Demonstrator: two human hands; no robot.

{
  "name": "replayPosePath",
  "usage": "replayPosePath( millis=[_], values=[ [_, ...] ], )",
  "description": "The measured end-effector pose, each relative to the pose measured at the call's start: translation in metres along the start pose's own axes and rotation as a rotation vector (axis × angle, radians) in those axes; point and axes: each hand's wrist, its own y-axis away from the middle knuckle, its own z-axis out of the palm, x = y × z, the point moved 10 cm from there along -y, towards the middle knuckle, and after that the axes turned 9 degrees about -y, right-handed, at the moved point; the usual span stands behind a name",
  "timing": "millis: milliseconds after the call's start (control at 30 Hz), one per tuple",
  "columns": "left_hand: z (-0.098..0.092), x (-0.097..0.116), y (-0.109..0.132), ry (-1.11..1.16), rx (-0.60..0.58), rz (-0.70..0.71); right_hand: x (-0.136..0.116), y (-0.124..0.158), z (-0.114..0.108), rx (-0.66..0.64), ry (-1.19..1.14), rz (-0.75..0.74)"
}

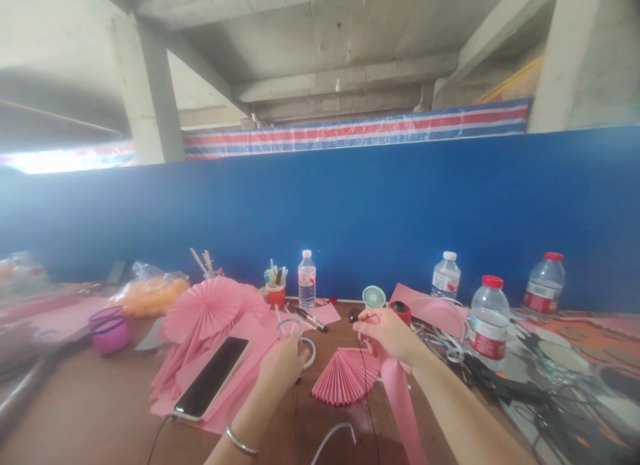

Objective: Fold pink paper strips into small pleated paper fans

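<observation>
My left hand (283, 363) is closed, with a white looped strip (311, 353) at its fingers; the grip is partly hidden. My right hand (385, 333) is pinched around a thin black cord (367, 398), with a small black knob (353, 317) at the fingertips. A long pink strip (403, 411) hangs below the right palm; I cannot tell whether the hand holds it. Between my hands a pleated pink paper fan (345, 378) lies on the brown table (280, 438). Left of it, a phone (213, 377) rests on pink paper (240, 378).
Round pleated pink papers (205, 308) lie behind the phone. A red pen cup (275, 294), a water bottle (307, 281) and a small green fan (374, 297) stand along the blue partition (310, 198). At right are larger bottles (489, 321) and tangled cables (545, 411).
</observation>
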Motion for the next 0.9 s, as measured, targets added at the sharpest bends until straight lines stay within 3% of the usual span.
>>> replayPosePath(
  millis=[100, 133, 200, 300, 400, 600, 733, 900],
  values=[
    [-0.027, 0.040, -0.004, 0.235, 0.119, 0.093, 0.004, -0.006, 0.007, -0.057, 0.074, 0.001],
    [-0.035, 0.052, -0.004, 0.464, 0.162, 0.135, 0.005, -0.008, 0.009, -0.071, 0.108, -0.012],
    [-0.037, 0.073, -0.004, 0.801, 0.121, 0.196, 0.007, -0.009, 0.011, -0.091, 0.161, -0.040],
    [-0.030, 0.093, -0.003, 0.987, 0.090, 0.243, 0.015, -0.010, 0.011, -0.102, 0.213, -0.056],
    [-0.023, 0.096, -0.003, 1.036, 0.119, 0.251, 0.023, -0.010, 0.009, -0.106, 0.240, -0.050],
    [-0.009, 0.079, -0.009, 1.141, 0.203, 0.186, 0.025, -0.012, 0.004, -0.097, 0.308, -0.008],
    [0.010, 0.069, -0.016, 1.318, 0.147, 0.130, 0.017, -0.013, -0.002, -0.062, 0.313, -0.027],
    [0.024, 0.069, -0.014, 1.533, 0.045, 0.079, 0.021, -0.008, 0.013, -0.167, 0.315, -0.018]
  ],
)
